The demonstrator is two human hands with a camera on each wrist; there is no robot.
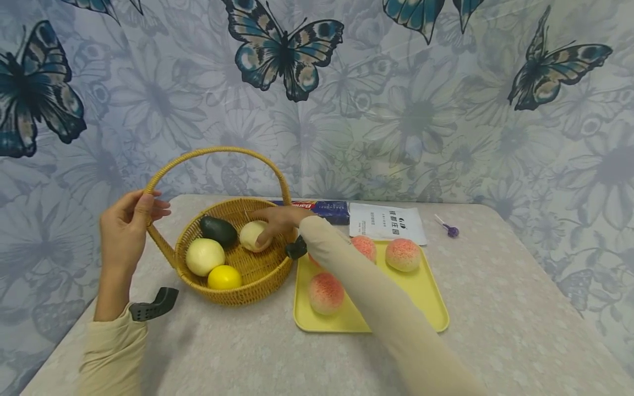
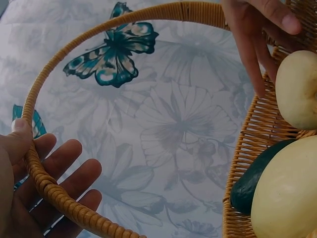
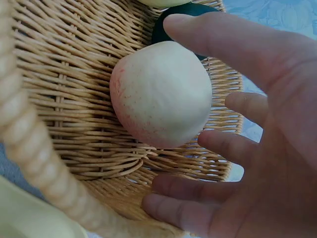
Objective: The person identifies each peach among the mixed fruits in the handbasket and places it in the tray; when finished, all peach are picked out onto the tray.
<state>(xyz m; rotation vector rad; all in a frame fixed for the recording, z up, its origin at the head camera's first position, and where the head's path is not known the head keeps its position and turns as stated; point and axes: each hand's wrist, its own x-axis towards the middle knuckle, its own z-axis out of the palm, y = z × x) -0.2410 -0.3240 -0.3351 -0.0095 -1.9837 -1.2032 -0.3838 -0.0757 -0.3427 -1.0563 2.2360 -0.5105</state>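
My left hand point(image 1: 121, 228) grips the side of the wicker basket's arched handle point(image 1: 218, 149), thumb on one side and fingers behind. Inside the wicker basket point(image 1: 247, 297) lie a dark green avocado point(image 1: 218, 231), a pale yellow-green round fruit point(image 1: 205, 257), a bright yellow lemon-like fruit point(image 1: 224, 278) and a peach point(image 1: 251, 235). Over the basket's right side, my right hand point(image 1: 279, 220) reaches in at that peach. The right wrist view shows the peach point(image 3: 161, 94) pale with a pink-speckled side, resting on the weave, with the thumb and fingers point(image 3: 228, 146) spread around it.
To the basket's right is a yellow tray point(image 1: 396, 308) with several pink-speckled peaches point(image 1: 326, 293), partly behind my right sleeve. Behind stand a blue spaghetti box point(image 1: 329, 212) and a white printed packet point(image 1: 386, 223). A purple lollipop point(image 1: 452, 231) lies farther right.
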